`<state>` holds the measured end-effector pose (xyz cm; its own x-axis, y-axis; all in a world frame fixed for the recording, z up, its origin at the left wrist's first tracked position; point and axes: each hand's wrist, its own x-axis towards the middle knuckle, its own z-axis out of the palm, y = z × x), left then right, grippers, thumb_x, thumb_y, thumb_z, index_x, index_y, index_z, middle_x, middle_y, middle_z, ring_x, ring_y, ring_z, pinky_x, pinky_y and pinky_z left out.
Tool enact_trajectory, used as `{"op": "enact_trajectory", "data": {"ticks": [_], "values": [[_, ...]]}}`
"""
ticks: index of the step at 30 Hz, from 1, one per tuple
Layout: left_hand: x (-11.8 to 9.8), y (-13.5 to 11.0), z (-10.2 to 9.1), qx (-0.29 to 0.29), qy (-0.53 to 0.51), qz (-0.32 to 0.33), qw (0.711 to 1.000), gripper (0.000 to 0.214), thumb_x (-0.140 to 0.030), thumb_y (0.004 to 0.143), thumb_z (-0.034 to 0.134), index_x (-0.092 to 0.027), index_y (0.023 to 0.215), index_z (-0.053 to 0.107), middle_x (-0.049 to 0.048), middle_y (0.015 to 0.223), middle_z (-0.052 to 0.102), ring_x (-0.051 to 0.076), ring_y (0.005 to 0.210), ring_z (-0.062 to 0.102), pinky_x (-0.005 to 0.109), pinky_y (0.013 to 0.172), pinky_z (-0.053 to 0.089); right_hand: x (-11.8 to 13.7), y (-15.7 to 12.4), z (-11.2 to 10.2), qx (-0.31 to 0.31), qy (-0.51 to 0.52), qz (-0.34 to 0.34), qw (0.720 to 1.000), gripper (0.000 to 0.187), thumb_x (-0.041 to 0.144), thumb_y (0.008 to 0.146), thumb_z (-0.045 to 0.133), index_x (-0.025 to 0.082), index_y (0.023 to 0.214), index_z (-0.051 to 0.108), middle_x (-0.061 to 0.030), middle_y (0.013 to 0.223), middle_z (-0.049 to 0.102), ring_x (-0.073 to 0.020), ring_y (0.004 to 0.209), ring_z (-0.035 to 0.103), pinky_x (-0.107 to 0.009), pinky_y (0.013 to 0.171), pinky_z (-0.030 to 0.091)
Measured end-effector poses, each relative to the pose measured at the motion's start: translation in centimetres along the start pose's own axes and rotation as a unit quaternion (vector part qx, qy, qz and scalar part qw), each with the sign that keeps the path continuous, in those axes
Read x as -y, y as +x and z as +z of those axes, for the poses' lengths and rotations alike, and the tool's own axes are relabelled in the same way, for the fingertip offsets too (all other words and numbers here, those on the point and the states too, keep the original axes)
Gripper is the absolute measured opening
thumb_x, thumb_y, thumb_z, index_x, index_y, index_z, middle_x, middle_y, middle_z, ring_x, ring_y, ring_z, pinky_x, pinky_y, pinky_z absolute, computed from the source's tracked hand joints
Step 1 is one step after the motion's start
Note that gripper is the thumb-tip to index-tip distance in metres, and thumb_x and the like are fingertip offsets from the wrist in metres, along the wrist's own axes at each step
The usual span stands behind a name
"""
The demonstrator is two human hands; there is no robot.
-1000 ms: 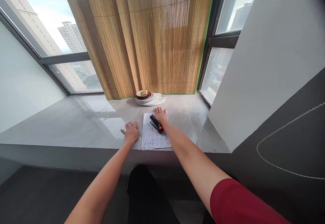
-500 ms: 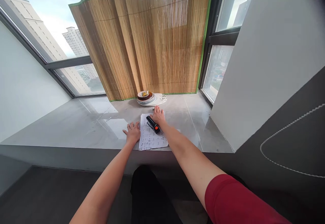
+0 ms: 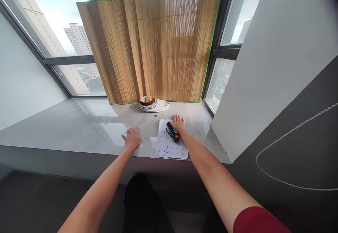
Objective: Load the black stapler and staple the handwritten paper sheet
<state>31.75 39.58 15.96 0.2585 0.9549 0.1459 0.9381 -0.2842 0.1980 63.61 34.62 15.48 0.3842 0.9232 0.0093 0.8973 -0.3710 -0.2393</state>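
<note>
My left hand [image 3: 132, 138] lies flat on the grey tiled ledge [image 3: 87, 134], fingers spread, with nothing in it. To its right are sheets of white paper [image 3: 169, 150] covered in handwriting, reaching the ledge's front edge. A black stapler [image 3: 173, 132] with an orange-red mark rests slanted on the paper. My right hand [image 3: 179, 123] is palm down at the paper's upper right, close beside the stapler, fingers stretched out. Whether it touches the stapler I cannot tell. A small dark piece [image 3: 155, 115] lies on the ledge above the paper.
A stack of plates and small dishes [image 3: 148, 102], with an oval white plate [image 3: 164, 105], stands at the back against a bamboo blind [image 3: 158, 50]. Windows flank the blind. A white wall [image 3: 253, 85] bounds the right side, and a beaded cord [image 3: 274, 139] hangs there.
My right hand has moved right along with the paper and stapler, opening a gap from my left hand. The left hand has shifted slightly left. The view has tilted a little.
</note>
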Motion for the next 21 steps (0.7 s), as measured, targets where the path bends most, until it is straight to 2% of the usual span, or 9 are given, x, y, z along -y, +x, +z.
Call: {"op": "enact_trajectory", "data": {"ticks": [5,7,10,12,13,15,17,19,21], "values": [[0.2,-0.2,0.2,-0.008,0.000,-0.010,1.000,0.055,-0.028,0.106,0.028,-0.019,0.156,0.050,0.0196,0.167,0.038,0.044,0.157,0.026,0.082,0.118,0.020,-1.1,-0.2,-0.2,0.014,-0.017,-0.003,1.000,0.079,0.054,0.107,0.013,0.004,0.169,0.014,-0.0129,0.177,0.005,-0.0267,0.166,0.002,-0.053,0.132,0.003],[-0.1,-0.4,-0.1,-0.016,0.007,0.020,1.000,0.054,-0.023,0.105,0.029,-0.013,0.152,0.053,0.0231,0.163,0.042,0.043,0.157,0.028,0.078,0.120,0.022,-1.0,-0.1,-0.2,0.015,-0.017,0.000,1.000,0.079,0.054,0.107,0.014,0.005,0.169,0.013,-0.0130,0.177,0.005,-0.0266,0.166,0.002,-0.053,0.132,0.003],[-2.0,-1.0,-0.5,-0.024,-0.023,0.136,0.990,0.052,-0.017,0.103,0.030,-0.010,0.147,0.056,0.0213,0.158,0.050,0.034,0.154,0.037,0.062,0.127,0.024,-0.8,-0.1,-0.2,0.009,-0.014,0.001,1.000,0.079,0.054,0.107,0.016,0.005,0.169,0.015,-0.0139,0.177,0.006,-0.0266,0.166,0.004,-0.053,0.132,0.004],[-4.3,-1.6,-0.3,-0.003,-0.079,0.225,0.971,0.052,-0.021,0.103,0.034,-0.016,0.152,0.051,0.0147,0.161,0.049,0.027,0.153,0.041,0.051,0.129,0.029,-0.8,-0.2,-0.2,0.003,-0.008,0.001,1.000,0.078,0.053,0.107,0.018,0.005,0.169,0.017,-0.0145,0.177,0.008,-0.0270,0.166,0.005,-0.053,0.132,0.005],[-5.7,-2.0,-0.1,0.015,-0.101,0.264,0.959,0.053,-0.024,0.104,0.036,-0.020,0.156,0.047,0.0113,0.165,0.046,0.025,0.155,0.038,0.049,0.129,0.029,-0.8,-0.3,-0.2,-0.003,-0.003,-0.001,1.000,0.077,0.053,0.108,0.019,0.006,0.168,0.019,-0.0150,0.177,0.009,-0.0276,0.166,0.006,-0.054,0.132,0.005],[-8.1,-2.9,0.5,0.048,-0.106,0.300,0.947,0.054,-0.032,0.106,0.038,-0.029,0.159,0.042,0.0055,0.169,0.041,0.027,0.159,0.030,0.056,0.130,0.022,-0.6,-0.6,-0.3,-0.017,0.008,-0.011,1.000,0.072,0.050,0.108,0.022,0.008,0.167,0.025,-0.0163,0.176,0.015,-0.0285,0.165,0.010,-0.056,0.131,0.007],[-9.7,-3.6,1.0,0.082,-0.080,0.288,0.951,0.054,-0.038,0.105,0.042,-0.031,0.158,0.044,0.0051,0.170,0.039,0.031,0.159,0.029,0.061,0.130,0.018,-0.3,-1.0,-0.6,-0.036,0.016,-0.024,0.999,0.065,0.044,0.109,0.027,0.011,0.164,0.034,-0.0174,0.175,0.023,-0.0285,0.164,0.014,-0.059,0.130,0.009],[-10.4,-4.0,1.1,0.093,-0.058,0.277,0.955,0.055,-0.042,0.104,0.043,-0.031,0.158,0.045,0.0055,0.170,0.039,0.033,0.159,0.030,0.062,0.129,0.017,0.3,-1.4,-1.2,-0.063,0.026,-0.037,0.997,0.056,0.037,0.109,0.032,0.012,0.158,0.043,-0.0197,0.171,0.031,-0.0291,0.163,0.019,-0.060,0.129,0.012],[-10.4,-4.1,0.9,0.088,-0.050,0.280,0.955,0.056,-0.043,0.104,0.042,-0.031,0.159,0.045,0.0047,0.170,0.039,0.032,0.159,0.030,0.061,0.129,0.018,0.9,-1.9,-2.2,-0.093,0.043,-0.053,0.993,0.046,0.032,0.108,0.037,0.014,0.147,0.055,-0.0217,0.163,0.044,-0.0300,0.158,0.030,-0.058,0.127,0.019]]}}
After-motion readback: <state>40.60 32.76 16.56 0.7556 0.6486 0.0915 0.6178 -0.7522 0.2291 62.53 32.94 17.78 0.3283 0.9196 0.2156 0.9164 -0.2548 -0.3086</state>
